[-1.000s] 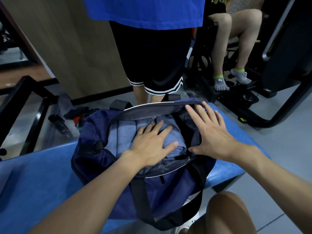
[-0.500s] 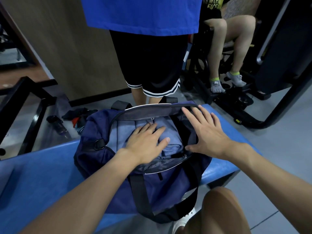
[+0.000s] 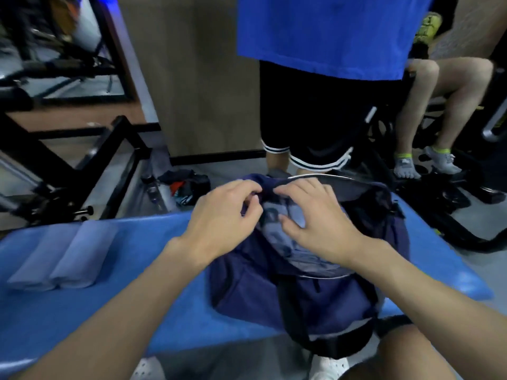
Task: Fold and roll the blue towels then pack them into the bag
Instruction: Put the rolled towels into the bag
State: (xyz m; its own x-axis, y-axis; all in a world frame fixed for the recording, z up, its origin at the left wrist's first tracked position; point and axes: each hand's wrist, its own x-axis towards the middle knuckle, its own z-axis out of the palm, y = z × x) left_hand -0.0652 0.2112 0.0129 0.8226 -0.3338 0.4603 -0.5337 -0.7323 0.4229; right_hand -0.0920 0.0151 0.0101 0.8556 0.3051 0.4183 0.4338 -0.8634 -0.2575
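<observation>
A navy duffel bag (image 3: 247, 292) sits on the blue padded bench (image 3: 115, 305) in front of me, its top open. Rolled blue towels (image 3: 297, 226) show inside the opening. My left hand (image 3: 219, 218) pinches the dark fabric at the bag's far left rim. My right hand (image 3: 312, 218) hovers over the opening, fingers curled at the same rim and over the towels inside. Two more rolled blue towels (image 3: 65, 256) lie side by side on the bench at the left, apart from both hands.
A person in a blue shirt and black shorts (image 3: 310, 111) stands just behind the bag. Another person's legs (image 3: 439, 116) rest on a black machine at the right. Black frames (image 3: 82, 165), a bottle (image 3: 152, 193) and clothes (image 3: 186, 185) lie on the floor at the left.
Both hands have left the towels in the bag and moved up to the bag's far left rim. The view has swung left, bringing two rolled towels on the bench into sight.
</observation>
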